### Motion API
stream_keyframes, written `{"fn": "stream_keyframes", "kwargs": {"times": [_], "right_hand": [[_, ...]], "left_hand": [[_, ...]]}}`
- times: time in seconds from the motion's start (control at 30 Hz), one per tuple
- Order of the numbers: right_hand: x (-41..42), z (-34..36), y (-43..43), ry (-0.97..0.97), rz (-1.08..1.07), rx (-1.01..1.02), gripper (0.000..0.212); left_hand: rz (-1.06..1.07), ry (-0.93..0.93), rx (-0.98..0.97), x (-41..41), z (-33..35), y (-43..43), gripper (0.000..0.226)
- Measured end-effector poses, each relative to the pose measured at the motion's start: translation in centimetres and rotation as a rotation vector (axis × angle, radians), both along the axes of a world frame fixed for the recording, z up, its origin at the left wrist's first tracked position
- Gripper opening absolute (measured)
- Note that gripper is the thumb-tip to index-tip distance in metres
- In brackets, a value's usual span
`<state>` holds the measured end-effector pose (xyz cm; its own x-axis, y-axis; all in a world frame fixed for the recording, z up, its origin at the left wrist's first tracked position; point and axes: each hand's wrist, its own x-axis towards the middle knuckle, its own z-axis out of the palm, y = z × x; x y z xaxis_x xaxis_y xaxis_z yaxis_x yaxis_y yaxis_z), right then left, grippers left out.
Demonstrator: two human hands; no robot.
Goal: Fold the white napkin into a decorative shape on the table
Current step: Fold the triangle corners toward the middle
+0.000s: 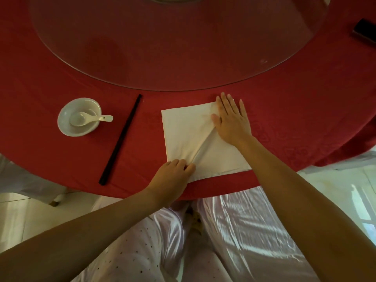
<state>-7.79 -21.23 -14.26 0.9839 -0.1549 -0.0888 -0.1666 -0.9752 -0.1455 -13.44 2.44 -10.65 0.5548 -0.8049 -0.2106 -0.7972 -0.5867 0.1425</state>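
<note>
Head view: one wide look down at a round table [264, 102] under a red cloth.
Napkin: the white napkin [183, 131] lies flat near the table's near edge, right of centre, with a diagonal fold ridge running from its near-left corner toward its far-right corner.
Left hand: the left hand [173, 174] sits at the near-left corner, fingers curled together and pinching the cloth at the end of the ridge.
Right hand: the right hand [232, 121] lies palm down on the far-right part, fingers straight and slightly spread, pressing flat.
Edges: the napkin's near edge runs just beside the table rim; its far corner stops short of the glass turntable [173, 47].
Open room: bare red cloth lies right of the napkin; to the left are black chopsticks [122, 139], then a white bowl [67, 123] holding a spoon [89, 118].
Far right: a dark box [364, 33], cut off by the frame.
Writing: none readable.
</note>
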Motion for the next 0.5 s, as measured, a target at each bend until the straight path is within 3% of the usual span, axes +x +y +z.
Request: {"fn": "stream_keyframes", "kwargs": {"times": [0.1, 0.13, 0.23, 0.37, 0.5], "right_hand": [[-0.9, 1.0, 1.3, -0.041, -0.09, 0.085, 0.059], [-1.5, 1.2, 2.1, -0.073, -0.086, 0.095, 0.059], [-3.3, 1.1, 4.7, -0.067, -0.034, 0.102, 0.059], [-5.3, -0.5, 5.7, 0.001, -0.059, 0.084, 0.06], [-5.5, -0.8, 5.9, -0.042, -0.083, 0.042, 0.059]], "left_hand": [[0.247, 0.292, -0.154, 2.5, 1.0, -0.4, 0.022], [0.324, 0.293, -0.268, 3.5, 1.3, -0.8, 0.024], [0.369, -0.001, -0.478, 5.7, 0.9, -3.1, 0.025], [0.248, -0.061, -0.18, 5.8, -2.1, -4.4, 0.05], [0.307, -0.094, -0.141, 5.3, -4.5, -3.3, 0.058]]}}
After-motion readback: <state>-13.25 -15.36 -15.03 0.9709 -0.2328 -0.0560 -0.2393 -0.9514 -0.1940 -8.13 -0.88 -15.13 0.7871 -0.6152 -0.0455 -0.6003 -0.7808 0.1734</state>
